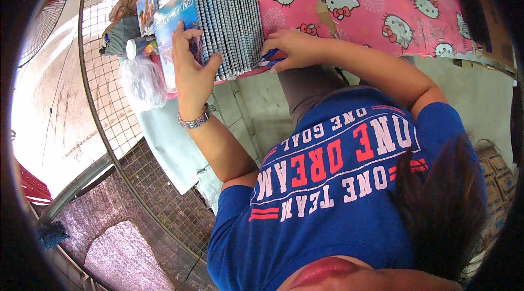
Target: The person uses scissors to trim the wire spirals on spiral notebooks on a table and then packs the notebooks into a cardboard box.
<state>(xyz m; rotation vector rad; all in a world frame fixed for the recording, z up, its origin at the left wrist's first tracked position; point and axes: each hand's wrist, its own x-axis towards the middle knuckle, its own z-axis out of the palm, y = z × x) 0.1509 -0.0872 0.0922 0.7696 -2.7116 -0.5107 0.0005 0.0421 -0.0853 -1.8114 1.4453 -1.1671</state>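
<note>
Pink patterned cloth [365,32] covers the counter, and a row of wire-bound notebooks [232,32] stands on it at the near left edge, spines toward the right and the wearer. The left hand [191,64] is spread, its fingers reaching over the blue picture cover [185,7] of the end notebook and its thumb toward the bindings. The right hand [295,48] is bent at the opposite end, thumb and fingers about a small blue item [271,53]; whether it is pinched cannot be told, nor what the item is.

Handling, in this inspector's judgement: the left palm should support the end cover evenly, as pressure from fingertips alone could tilt the row. The right hand should work clear of the wire coils, which could snag or bend, and the lower corners should be kept level and back from the counter edge.

Markings: the end cover bears pale lettering along its upper part, seen inverted. The blue T-shirt [338,182] carries large white and red block capitals, also inverted but legible. The cloth shows a repeated cartoon cat with a red bow.
</note>
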